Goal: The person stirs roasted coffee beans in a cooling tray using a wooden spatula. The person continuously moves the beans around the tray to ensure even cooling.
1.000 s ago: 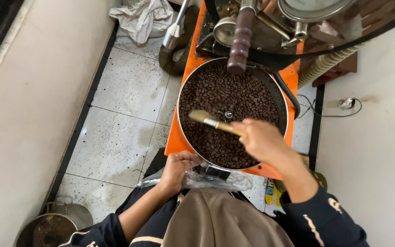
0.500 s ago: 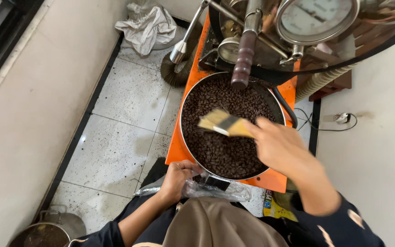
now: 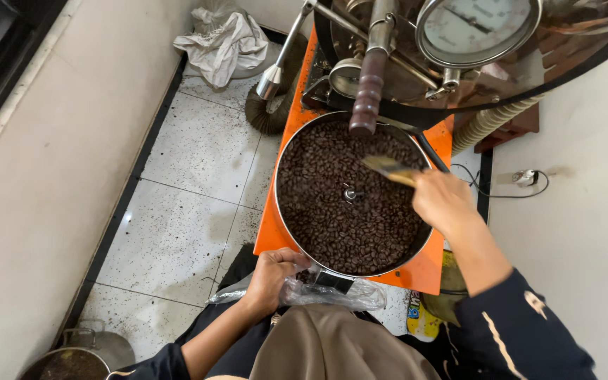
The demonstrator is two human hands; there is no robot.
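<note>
A round metal cooling tray (image 3: 284, 151) on an orange roaster base (image 3: 270, 232) is full of dark roasted coffee beans (image 3: 346, 204). My right hand (image 3: 445, 200) grips a small flat brush (image 3: 387, 167) by its wooden handle, the bristles over the beans at the tray's right side. My left hand (image 3: 270, 276) holds a clear plastic bag (image 3: 332, 294) against the tray's near rim, under a dark outlet chute (image 3: 332, 279). A brown cloth covers my lap below the bag.
The roaster body with a round dial gauge (image 3: 476, 28) and a dark wooden handle (image 3: 365, 95) looms over the tray's far side. A crumpled white sack (image 3: 223, 42) lies on the tiled floor. A metal pot (image 3: 82, 359) stands at lower left. Walls close in on both sides.
My right hand has carried the brush from the tray's left-middle to its right side. The camera has moved closer. My left hand stays on the bag.
</note>
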